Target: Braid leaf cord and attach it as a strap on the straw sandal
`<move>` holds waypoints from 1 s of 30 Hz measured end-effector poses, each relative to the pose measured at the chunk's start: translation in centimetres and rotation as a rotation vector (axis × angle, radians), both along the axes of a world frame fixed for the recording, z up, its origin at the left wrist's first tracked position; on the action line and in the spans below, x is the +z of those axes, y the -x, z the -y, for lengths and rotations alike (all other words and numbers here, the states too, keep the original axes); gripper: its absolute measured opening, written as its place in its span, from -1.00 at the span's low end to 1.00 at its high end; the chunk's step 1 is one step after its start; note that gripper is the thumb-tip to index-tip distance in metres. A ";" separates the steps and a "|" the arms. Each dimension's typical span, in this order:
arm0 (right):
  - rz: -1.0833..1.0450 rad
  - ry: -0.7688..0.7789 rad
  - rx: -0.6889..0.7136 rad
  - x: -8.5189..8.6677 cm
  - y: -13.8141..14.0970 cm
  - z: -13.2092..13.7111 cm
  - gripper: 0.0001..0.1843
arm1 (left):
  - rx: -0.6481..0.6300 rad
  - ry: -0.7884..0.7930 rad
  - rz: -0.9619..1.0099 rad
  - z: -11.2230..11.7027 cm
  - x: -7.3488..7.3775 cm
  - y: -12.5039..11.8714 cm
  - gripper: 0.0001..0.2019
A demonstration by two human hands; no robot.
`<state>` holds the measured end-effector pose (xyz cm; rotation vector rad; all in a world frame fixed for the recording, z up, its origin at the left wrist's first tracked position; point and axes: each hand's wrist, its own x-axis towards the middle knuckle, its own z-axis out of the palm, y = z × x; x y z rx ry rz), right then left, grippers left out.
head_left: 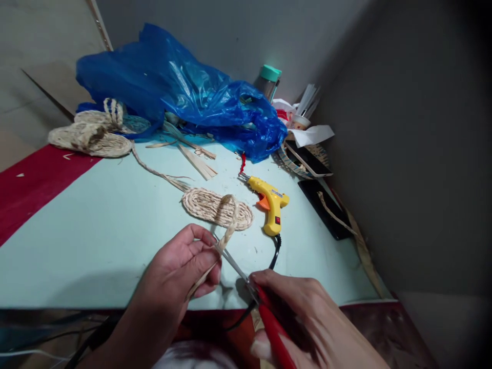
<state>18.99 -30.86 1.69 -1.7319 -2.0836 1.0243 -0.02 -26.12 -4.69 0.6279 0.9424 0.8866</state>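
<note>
My left hand (188,266) pinches the loose end of a braided straw strip (228,237). That strip runs up to a small woven straw slipper sole (205,205) lying on the table and arches over it as a strap. My right hand (303,307) is wrapped round the red handles of a pair of scissors (240,271). Their blades reach up to the left and straddle the strip close to my left fingertips. From the sole's far left end a thin twisted straw cord trails toward the back left.
A yellow glue gun (273,202) lies right of the sole, its black cord running to the front edge. Finished straw slippers (92,139), a blue plastic bag (172,77), a lidded bottle (269,79), a basket (298,164) and a black phone-like slab (326,205) stand around the back and right.
</note>
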 end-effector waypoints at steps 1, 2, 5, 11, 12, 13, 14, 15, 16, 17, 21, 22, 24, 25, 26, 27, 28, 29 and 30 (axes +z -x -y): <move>-0.019 -0.002 -0.016 -0.2 0.1 0.0 -0.90 | -0.006 -0.010 -0.004 0.0 0.0 -0.1 -0.75; -0.035 -0.008 -0.033 -0.4 0.1 0.0 -0.89 | -0.003 -0.016 -0.011 -0.1 0.0 -0.1 -0.74; -0.066 -0.015 -0.070 -0.7 0.1 0.0 -0.80 | 0.009 -0.005 -0.022 -0.2 0.2 -0.5 -0.69; -0.139 0.018 0.006 -0.6 -0.4 -1.0 -0.63 | 0.053 0.024 -0.039 -0.3 0.8 -0.7 -0.60; -0.150 0.021 0.015 -0.6 -0.5 -1.2 -0.64 | 0.036 0.032 -0.032 -0.4 0.9 -0.7 -0.61; -0.160 0.025 0.021 -0.6 -0.5 -1.4 -0.65 | 0.010 0.045 -0.021 -0.5 0.8 -0.6 -0.62; -0.164 0.032 0.025 -0.5 -0.6 -1.5 -0.65 | -0.013 0.060 -0.008 -0.6 0.8 -0.5 -0.64; -0.162 0.038 0.024 -0.5 -0.7 -1.6 -0.67 | -0.033 0.075 0.005 -0.7 0.7 -0.4 -0.66; -0.159 0.044 0.020 -0.5 -0.7 -1.6 -0.67 | -0.056 0.088 0.020 -0.7 0.6 -0.3 -0.67; -0.158 0.048 0.014 -0.5 -0.7 -1.6 -0.68 | -0.072 0.100 0.033 -0.7 0.6 -0.2 -0.68; -0.192 0.051 0.014 -0.5 -0.7 -1.6 -0.66 | -0.097 0.139 0.071 -0.8 0.4 -0.1 -0.73; -0.203 0.051 0.023 -0.5 -0.7 -1.6 -0.64 | -0.094 0.144 0.075 -0.8 0.4 -0.1 -0.74; -0.205 0.066 0.042 -0.6 -0.7 -1.7 -0.62 | -0.083 0.146 0.076 -0.8 0.6 -0.1 -0.76; -0.192 0.084 0.048 -0.6 -0.7 -1.7 -0.63 | -0.075 0.147 0.074 -0.8 0.8 -0.2 -0.77; -0.176 0.110 0.061 -0.7 -0.7 -1.7 -0.64 | -0.066 0.147 0.074 -0.7 1.0 -0.2 -0.78; -0.159 0.133 0.074 -0.8 -0.7 -1.7 -0.66 | -0.058 0.142 0.073 -0.7 1.2 -0.3 -0.80; -0.144 0.151 0.089 -0.8 -0.7 -1.7 -0.68 | -0.052 0.136 0.073 -0.7 1.4 -0.4 -0.81; -0.136 0.170 0.104 -0.8 -0.8 -1.7 -0.69 | -0.049 0.130 0.075 -0.7 1.6 -0.5 -0.82; -0.136 0.188 0.117 -0.8 -0.9 -1.7 -0.70 | -0.050 0.128 0.080 -0.7 1.7 -0.5 -0.82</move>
